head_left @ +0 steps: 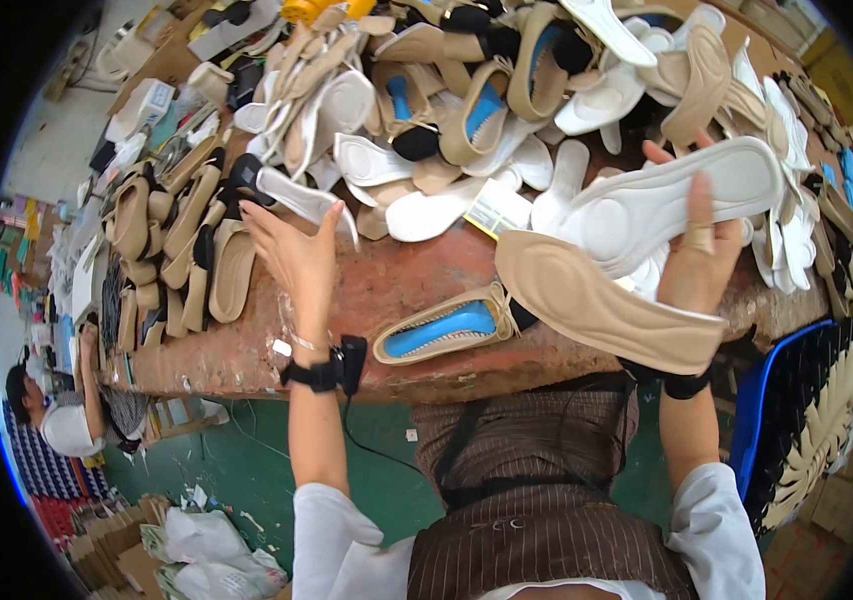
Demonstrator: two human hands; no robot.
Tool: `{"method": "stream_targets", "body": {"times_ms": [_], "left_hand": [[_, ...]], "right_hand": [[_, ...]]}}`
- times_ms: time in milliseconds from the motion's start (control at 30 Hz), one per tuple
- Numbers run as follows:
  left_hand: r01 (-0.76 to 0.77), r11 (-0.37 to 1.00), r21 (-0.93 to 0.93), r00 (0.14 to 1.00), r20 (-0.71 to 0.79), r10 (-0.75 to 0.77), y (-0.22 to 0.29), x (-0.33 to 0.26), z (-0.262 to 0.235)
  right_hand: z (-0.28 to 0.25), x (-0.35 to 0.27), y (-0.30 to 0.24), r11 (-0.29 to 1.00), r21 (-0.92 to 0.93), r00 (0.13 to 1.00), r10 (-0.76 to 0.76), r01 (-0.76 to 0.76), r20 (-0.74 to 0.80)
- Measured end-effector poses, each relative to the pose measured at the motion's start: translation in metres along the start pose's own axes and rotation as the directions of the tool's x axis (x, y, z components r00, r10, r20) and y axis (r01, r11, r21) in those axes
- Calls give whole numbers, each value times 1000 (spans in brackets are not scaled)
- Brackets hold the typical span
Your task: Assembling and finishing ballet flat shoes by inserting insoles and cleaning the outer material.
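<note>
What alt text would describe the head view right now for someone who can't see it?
The right hand holds a white insole and a beige insole above a worn workbench. The left hand touches another white insole beside a beige shoe with a blue lining.

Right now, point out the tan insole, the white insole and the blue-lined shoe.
tan insole [602,305], head view, middle of its padded face.
white insole [682,195], head view, middle of its upper face.
blue-lined shoe [442,330], head view, on the blue lining.
</note>
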State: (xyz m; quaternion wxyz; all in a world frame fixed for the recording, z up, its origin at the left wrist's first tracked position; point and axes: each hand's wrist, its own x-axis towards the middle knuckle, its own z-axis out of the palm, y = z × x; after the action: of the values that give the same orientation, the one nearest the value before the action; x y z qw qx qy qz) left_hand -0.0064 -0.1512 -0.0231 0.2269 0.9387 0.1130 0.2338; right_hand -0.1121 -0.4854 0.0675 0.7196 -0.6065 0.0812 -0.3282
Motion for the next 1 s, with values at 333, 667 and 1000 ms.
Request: {"method": "stream_targets", "body": {"times_ms": [333, 667, 1000], "left_hand": [[844, 314, -435, 361, 893, 267, 105, -119, -44], [-459, 860, -221, 855, 154, 496, -1, -32, -57], [-415, 816, -402, 680, 459, 572, -61, -168, -50]], "right_hand": [[19, -31, 23, 721, -411, 824, -423, 558, 376], [-73, -30, 2, 827, 260, 865, 492, -499, 98], [-24, -57, 33, 503, -515, 587, 17, 694, 809]]}}
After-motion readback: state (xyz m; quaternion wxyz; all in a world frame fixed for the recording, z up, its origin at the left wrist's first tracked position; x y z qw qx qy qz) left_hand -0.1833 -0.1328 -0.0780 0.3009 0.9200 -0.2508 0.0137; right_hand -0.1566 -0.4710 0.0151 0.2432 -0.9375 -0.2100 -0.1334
